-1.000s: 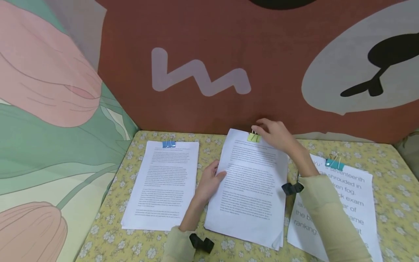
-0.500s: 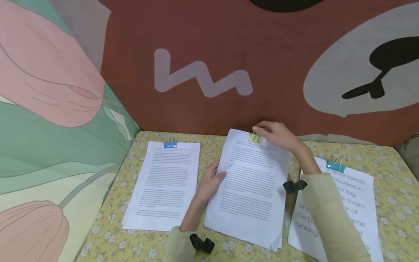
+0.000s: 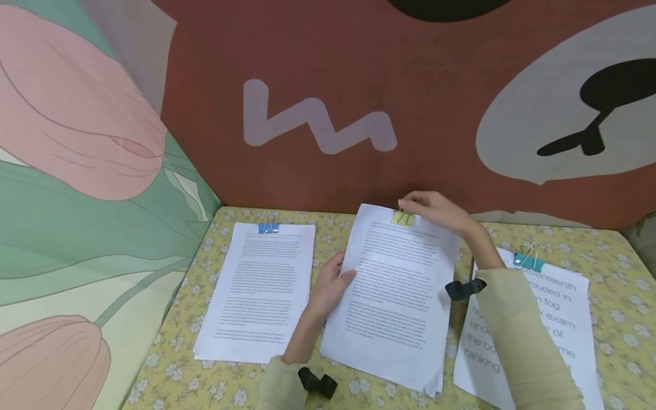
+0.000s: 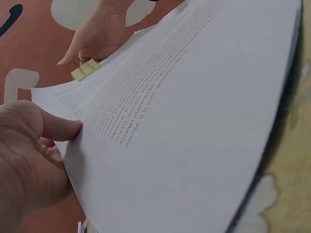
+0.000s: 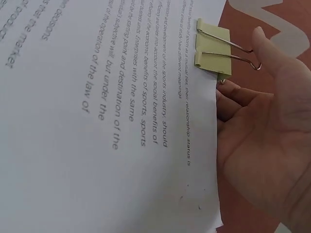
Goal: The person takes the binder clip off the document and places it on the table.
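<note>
A person's left hand pinches the left edge of the middle stack of white printed sheets, thumb flat on the top page and fingers behind it. The right hand is at the top edge of the same stack, its fingers bent behind the paper beside a pale yellow metal binder clip with wire handles, its thumb stretched out by one handle; whether these fingers squeeze the clip I cannot tell. The middle stack slants over a yellow tablecloth printed with white flowers, between two others, and its lower right corner is slightly curled. To its left lies a white paper stack of small print with a shiny blue binder clip on its top edge. To its right, partly hidden by a pale green sleeve, lies a white paper stack in large grey type, bearing a teal binder clip. Behind the table rises a reddish-brown wall panel with a pale zigzag
</note>
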### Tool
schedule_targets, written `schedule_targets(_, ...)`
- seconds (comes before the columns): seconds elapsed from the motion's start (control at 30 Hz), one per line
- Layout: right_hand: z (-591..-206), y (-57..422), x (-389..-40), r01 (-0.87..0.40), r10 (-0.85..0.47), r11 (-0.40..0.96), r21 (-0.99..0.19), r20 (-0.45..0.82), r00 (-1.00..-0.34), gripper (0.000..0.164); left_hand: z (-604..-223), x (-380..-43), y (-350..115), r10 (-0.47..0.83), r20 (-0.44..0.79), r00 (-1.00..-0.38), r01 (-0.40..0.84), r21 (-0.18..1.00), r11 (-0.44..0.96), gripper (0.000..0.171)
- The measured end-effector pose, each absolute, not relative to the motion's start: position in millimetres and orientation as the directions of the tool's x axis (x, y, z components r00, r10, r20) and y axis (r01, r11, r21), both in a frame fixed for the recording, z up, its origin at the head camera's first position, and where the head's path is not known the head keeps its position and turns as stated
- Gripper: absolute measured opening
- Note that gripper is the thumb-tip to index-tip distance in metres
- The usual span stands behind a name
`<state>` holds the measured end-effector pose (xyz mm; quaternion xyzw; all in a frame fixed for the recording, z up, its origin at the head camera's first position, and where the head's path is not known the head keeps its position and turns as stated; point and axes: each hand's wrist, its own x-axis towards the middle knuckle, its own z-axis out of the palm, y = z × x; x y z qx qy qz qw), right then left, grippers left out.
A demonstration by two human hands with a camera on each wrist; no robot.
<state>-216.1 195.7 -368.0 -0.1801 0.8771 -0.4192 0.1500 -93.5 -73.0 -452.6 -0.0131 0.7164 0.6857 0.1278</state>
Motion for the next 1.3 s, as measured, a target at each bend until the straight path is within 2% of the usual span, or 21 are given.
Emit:
schedule_targets(0.17, -365.7, 195.4, -213.6, -0.163, -0.413, 0.544, -0.823, -0.094, -0.906, 0.037, -451.7, -93.8, -73.0, 0.164, -0.206, -0.965, -0.199, 0.978, 0.057, 0.036)
schedule_targets(0.37, -363.4, 192.5, -211.2, -0.085, -0.353, 0.504, -0.860, -0.115, -0.929, 0.040, -450.8, -94.4, -73.6, 0.186, -0.215, -0.959, -0.206, 0.976, 0.064, 0.040)
schedule_targets(0.53, -366.4, 187.2, -210.6, -0.067, -0.302, 0.500, -0.863, -0.101, -0.948, 0.041, -451.2, -93.9, -73.4, 0.190, -0.213, -0.958, -0.203, 0.977, 0.071, 0.041)
schedule_targets(0.93, -370.9, 180.2, -210.1, -0.125, -0.177, 0.501, -0.856, 0.041, -0.983, 0.047, -450.7, -93.5, -73.4, 0.193, -0.229, -0.954, -0.223, 0.973, 0.053, 0.045)
schedule_targets(1.3, -366.5, 177.6, -202.7, -0.158, -0.075, 0.425, -0.891, 0.139, -0.987, 0.049, -454.5, -93.1, -73.6, 0.209, -0.206, -0.956, -0.202, 0.978, 0.043, 0.043)
